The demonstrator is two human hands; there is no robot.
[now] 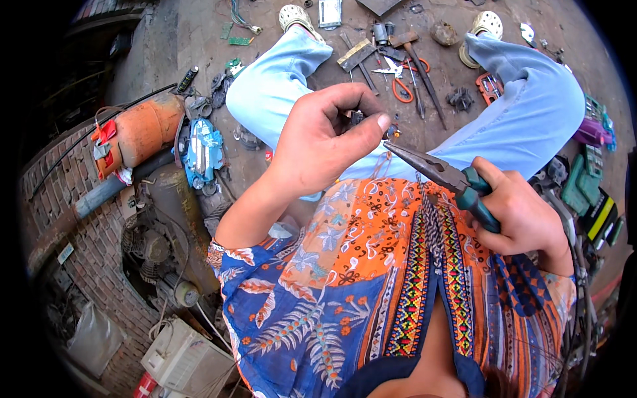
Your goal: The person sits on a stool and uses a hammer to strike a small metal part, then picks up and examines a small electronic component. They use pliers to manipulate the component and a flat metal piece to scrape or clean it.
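My left hand (325,136) is closed, with thumb and fingers pinching a small dark part (357,117) above my lap. Its exact kind is hard to make out, since the fingers cover much of it. From the right, my right hand (521,212) grips the green handles of long-nose pliers (441,172). Their pointed tip reaches to the small metal bits just beside my left thumb; whether the jaws pinch anything there I cannot tell. Both hands are over my light blue jeans (531,126) and patterned shirt (371,232).
Ahead on the ground between my legs lie a hammer (424,76), orange-handled scissors (402,89) and a wide-headed tool (357,56). An orange gas cylinder (149,132) stands at the left beside a blue plastic-wrapped bundle (202,152). Green cases (584,182) sit at the right.
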